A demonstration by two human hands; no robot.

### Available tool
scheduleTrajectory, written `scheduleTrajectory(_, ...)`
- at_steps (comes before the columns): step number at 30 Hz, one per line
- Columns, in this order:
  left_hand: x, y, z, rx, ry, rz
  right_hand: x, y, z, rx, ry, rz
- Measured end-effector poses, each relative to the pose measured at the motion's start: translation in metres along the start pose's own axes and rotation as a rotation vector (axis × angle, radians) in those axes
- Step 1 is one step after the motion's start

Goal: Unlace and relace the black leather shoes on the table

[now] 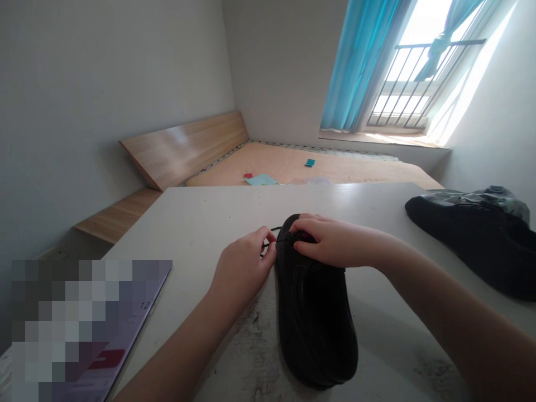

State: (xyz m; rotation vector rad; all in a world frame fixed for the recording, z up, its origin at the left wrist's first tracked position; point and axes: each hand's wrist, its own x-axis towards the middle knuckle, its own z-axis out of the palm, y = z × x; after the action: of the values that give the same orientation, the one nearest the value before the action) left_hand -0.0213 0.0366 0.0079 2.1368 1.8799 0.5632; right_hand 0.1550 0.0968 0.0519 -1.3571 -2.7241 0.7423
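Observed from where I stand: one person, both hands bare. Left hand [245, 258]: rounded back, smooth over the knuckles, slim fingers with rounded tips. Right hand [330, 240]: similar build, slender, smooth across the back. Left forearm [180, 340]: uncovered, narrow at the wrist, gradually thicker further up. Right forearm [444, 290]: likewise uncovered, slim wrist, fuller above, even outline. Both wrists bare. Fingernails: too small to make out clearly. Upper arms: out of sight.

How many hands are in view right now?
2: the left hand at the lace, left of the shoe; the right hand on top of its far end.
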Motion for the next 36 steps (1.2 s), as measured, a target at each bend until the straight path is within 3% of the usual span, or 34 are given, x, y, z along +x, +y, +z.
scheduleTrajectory(11,0.003,-0.001,0.016,0.129,0.156,0.099,0.003,0.004,-0.004,0.073,-0.046,-0.016)
scheduleTrajectory(19,0.001,-0.004,0.014,0.010,0.140,0.079,0.011,0.016,-0.010,0.316,-0.210,-0.104)
scheduleTrajectory(24,0.001,-0.001,0.014,-0.041,0.124,0.064,0.014,0.007,0.002,0.084,0.000,-0.079)
scheduleTrajectory(27,0.001,0.000,0.013,-0.038,0.121,0.052,0.014,0.003,0.004,0.035,0.056,-0.060)
scheduleTrajectory(31,0.002,-0.002,0.015,-0.057,0.133,0.046,0.010,0.009,-0.007,0.244,-0.040,-0.064)
scheduleTrajectory(36,0.004,-0.002,0.014,-0.172,0.286,0.247,0.000,0.013,-0.024,0.635,-0.058,-0.220)
